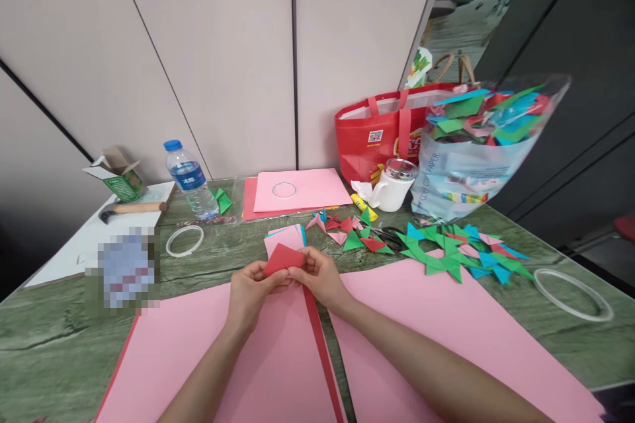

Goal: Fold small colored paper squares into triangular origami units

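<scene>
A small sheet of red paper (284,259), folded to a pointed top, is held up between both hands. My left hand (254,287) pinches its left side, thumb along the lower edge. On the right side, my right hand (317,277) grips it with thumb and fingers. Just behind it lies a stack of small paper squares (285,236), pink on top with blue edges showing. Large pink sheets (198,350) lie under the left forearm, with red edges below, and another pink sheet (421,317) is under the right forearm.
Folded paper pieces (451,248) spread across the right, near scissors (391,238) and a glue stick (364,206). Behind stand a white mug (391,188), a red bag (364,145) and a filled plastic bag (456,175). A water bottle (191,182), hammer (133,207) and white rings (184,241) are left.
</scene>
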Available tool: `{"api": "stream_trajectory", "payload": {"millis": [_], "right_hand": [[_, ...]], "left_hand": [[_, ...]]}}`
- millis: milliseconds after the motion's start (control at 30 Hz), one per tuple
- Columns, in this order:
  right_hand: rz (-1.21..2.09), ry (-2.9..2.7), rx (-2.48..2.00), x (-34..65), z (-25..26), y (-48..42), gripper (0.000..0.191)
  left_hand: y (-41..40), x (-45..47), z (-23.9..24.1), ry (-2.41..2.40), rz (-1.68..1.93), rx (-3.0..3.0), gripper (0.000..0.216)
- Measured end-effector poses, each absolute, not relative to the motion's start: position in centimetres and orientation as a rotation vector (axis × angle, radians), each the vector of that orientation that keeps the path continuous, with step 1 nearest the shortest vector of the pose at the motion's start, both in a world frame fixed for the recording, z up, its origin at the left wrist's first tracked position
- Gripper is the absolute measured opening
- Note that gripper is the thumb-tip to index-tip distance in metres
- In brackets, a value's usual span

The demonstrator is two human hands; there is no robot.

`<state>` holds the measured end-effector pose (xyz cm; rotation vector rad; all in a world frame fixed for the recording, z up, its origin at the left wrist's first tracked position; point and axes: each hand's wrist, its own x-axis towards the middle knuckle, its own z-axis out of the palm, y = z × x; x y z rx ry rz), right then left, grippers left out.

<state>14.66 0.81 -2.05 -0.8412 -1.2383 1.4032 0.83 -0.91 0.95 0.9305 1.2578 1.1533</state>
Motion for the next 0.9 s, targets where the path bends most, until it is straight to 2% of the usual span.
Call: {"api": "stream_trajectory", "payload": {"millis": [200,733,900], "right_hand": [[1.369,-1.225,-0.886,14.65,-1.93,0.8,0.018],[1.58,-1.203,-0.762,15.18,-2.39,1.36,0.032],[1.587,-1.18,-0.769,15.18,-2.44,1.33,0.028]], "left_hand": [[-0.9,0.96,0.91,1.257,1.159,0.923,0.025],[-0.72,0.67,0.51,1.237,1.207,0.919,0.026],[-0.74,0.6,0.48,1.233,1.2,0.933,0.025]]}}
